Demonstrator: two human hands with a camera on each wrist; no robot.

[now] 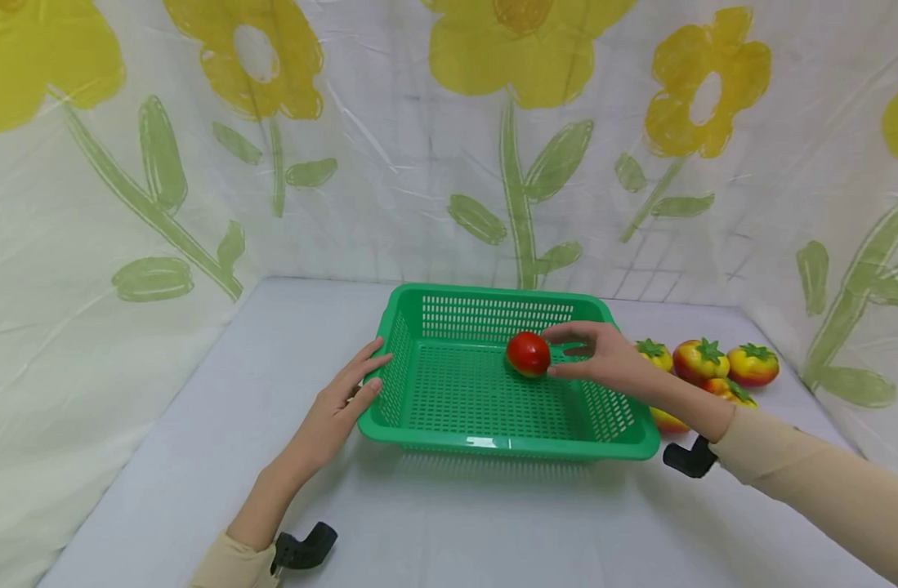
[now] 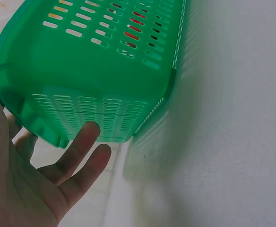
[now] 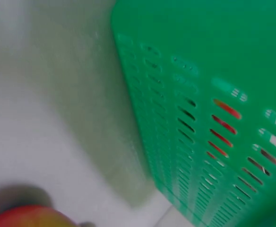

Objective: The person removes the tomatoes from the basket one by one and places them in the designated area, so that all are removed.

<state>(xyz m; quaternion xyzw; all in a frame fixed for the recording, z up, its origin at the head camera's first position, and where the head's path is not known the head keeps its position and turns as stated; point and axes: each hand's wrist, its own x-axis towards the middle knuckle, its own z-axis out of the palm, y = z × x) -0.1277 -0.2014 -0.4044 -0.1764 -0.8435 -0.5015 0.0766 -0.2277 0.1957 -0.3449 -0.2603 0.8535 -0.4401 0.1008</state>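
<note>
A green plastic basket (image 1: 485,443) with slotted walls stands on the table. Inside it, right of the middle, lies a round, shiny red fruit (image 1: 528,354). My right hand (image 1: 603,355) reaches over the basket's right rim, its parted fingertips at the fruit's right side and not wrapped round it; whether they touch it is unclear. My left hand (image 1: 338,412) rests against the left rim with fingers spread. In the left wrist view, extended fingers (image 2: 83,146) show beside the basket's outer wall. The right wrist view does not show the right hand's fingers.
Several red-and-yellow fruits with green leafy tops (image 1: 752,364) sit on the table right of the basket, some partly hidden by the right arm. One fruit (image 3: 31,217) shows at the right wrist view's lower edge. A flower-printed curtain (image 1: 390,163) closes off the back.
</note>
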